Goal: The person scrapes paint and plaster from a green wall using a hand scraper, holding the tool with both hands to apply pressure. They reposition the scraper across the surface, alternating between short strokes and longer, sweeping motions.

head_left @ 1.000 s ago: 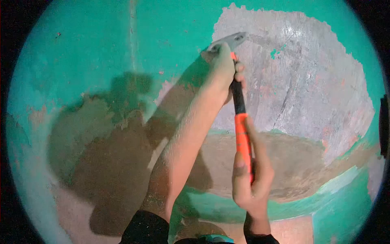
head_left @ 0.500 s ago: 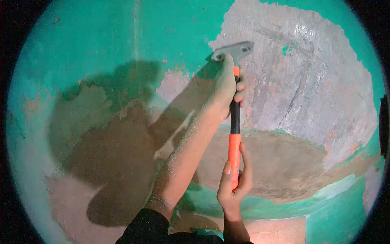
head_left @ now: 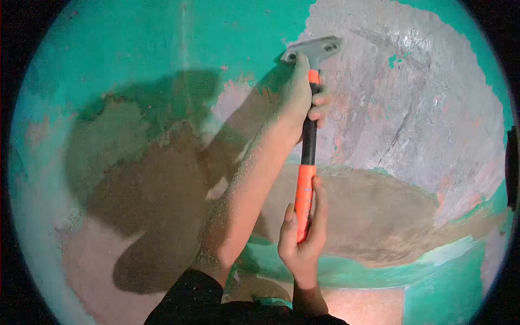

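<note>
My left hand [head_left: 298,103] is wrapped around the black shaft of a long-handled scraper [head_left: 309,135], just below its grey metal head. The thumb lies up against the head, and fingertips show on the shaft's right side. Lower down, my right hand [head_left: 306,238] holds the end of the orange grip between thumb and fingers. The scraper's head, with two dark screws, is against or very near the wall [head_left: 374,103], at the left border of a bare grey patch beside green paint. Its blade edge is hard to make out.
Green paint [head_left: 244,32] covers the upper left wall, with ragged bare spots. A brown band [head_left: 357,216] crosses below the grey patch. Dark shadows of my arms and head fall on the left. Pale dust clings to my left forearm.
The scraper has slid a little way up the wall, both hands moving with it. Its lower end has shifted slightly left, so the handle leans more.
</note>
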Available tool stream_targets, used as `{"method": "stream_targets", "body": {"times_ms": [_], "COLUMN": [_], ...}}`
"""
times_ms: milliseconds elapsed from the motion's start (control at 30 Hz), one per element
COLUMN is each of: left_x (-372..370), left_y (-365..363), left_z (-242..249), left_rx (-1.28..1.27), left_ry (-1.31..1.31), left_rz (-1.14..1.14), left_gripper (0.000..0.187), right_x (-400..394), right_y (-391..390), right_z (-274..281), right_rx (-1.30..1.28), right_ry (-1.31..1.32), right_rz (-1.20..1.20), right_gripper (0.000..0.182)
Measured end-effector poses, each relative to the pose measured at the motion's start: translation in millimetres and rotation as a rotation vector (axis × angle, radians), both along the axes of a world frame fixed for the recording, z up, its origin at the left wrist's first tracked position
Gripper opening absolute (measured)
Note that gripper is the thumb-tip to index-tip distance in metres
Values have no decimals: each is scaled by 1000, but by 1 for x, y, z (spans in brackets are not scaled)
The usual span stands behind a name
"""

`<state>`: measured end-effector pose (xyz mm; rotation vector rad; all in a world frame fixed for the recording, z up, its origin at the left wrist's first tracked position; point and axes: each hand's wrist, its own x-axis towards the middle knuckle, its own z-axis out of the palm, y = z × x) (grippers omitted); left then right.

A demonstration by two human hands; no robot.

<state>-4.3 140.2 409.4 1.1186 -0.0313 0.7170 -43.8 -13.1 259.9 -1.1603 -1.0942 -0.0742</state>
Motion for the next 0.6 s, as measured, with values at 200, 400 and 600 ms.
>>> {"method": "stream_targets", "body": {"times_ms": [200,400,600], "left_x": [-8,-11,-12], "left_y": [1,14,17], "left_z": [8,-1,8], "left_rx": [43,155,184], "left_ry": [77,165,173], "left_rz": [4,-39,-33], "left_gripper": [55,61,62], "right_x": [-5,-10,-15], "right_y": [14,25,27], "right_z": [2,-5,3], "right_rx": [25,37,46], "right_ry": [-160,-185,-156], "right_rz": [-134,-138,-101], "right_gripper": [66,70,69]}}
